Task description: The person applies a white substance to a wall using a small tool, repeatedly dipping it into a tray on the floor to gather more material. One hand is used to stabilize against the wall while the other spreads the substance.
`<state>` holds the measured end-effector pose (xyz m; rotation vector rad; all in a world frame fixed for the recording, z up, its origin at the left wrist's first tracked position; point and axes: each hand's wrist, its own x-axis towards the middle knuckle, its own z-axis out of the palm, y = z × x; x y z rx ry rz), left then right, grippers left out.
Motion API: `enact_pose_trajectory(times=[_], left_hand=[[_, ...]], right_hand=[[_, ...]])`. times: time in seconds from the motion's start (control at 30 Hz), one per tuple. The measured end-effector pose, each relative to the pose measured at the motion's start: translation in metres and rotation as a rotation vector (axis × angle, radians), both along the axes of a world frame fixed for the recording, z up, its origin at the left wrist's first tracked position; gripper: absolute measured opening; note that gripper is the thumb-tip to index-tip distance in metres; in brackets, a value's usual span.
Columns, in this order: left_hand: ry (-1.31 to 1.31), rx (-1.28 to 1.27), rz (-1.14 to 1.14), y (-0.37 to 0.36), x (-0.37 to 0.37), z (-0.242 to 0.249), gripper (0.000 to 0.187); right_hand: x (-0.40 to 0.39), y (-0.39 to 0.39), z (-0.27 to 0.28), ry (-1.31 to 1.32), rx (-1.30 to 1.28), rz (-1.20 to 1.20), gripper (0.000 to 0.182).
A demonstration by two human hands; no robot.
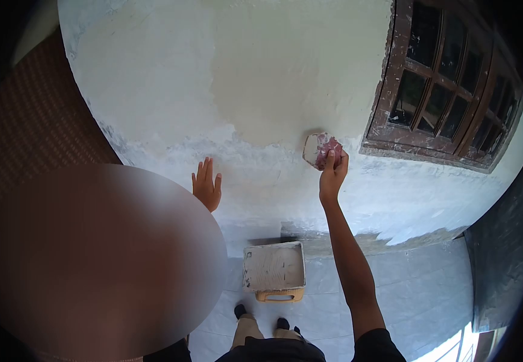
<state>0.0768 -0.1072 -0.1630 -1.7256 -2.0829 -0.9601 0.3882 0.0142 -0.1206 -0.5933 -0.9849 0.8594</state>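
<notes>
My right hand [334,172] grips a reddish, many-sided flat piece [323,151] smeared with white and holds it against the wall [261,108], left of the window. The fingers of my left hand [207,186] are spread, with the palm toward the wall and nothing held. Behind both hands the wall shows patchy white and beige coating, with a rough whitish band running across it. Below and between the hands sits a tray [274,265] with pale material on its surface, on a tan stool [280,296].
A brown wooden window [439,90] with several panes is at the upper right. A large blurred oval covers the lower left. Grey sheeting [418,280] lies on the floor around my feet. A dark woven surface [38,114] stands at the left and a dark panel [504,241] at the right.
</notes>
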Motion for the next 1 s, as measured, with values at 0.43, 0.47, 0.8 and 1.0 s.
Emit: enact_pose_trajectory(times=[0.43,0.47,0.8,1.0], left_hand=[[-0.399,-0.355,-0.003,-0.096,0.021,-0.237,0.051],[-0.432,-0.390,-0.006,-0.108,0.023,-0.257,0.051],[-0.629,-0.674,0.048,-0.198,0.055,-0.413,0.050],[-0.749,-0.711,0.045,-0.230,0.074,-0.487,0.052]], right_hand=[[0.007,-0.076,-0.290,-0.711,-0.444,0.110,0.024],[0.010,-0.085,-0.308,-0.724,-0.472,0.120,0.024],[0.039,-0.150,-0.448,-1.254,-0.444,0.263,0.026],[0.045,-0.157,-0.488,-1.505,-0.386,0.230,0.026]])
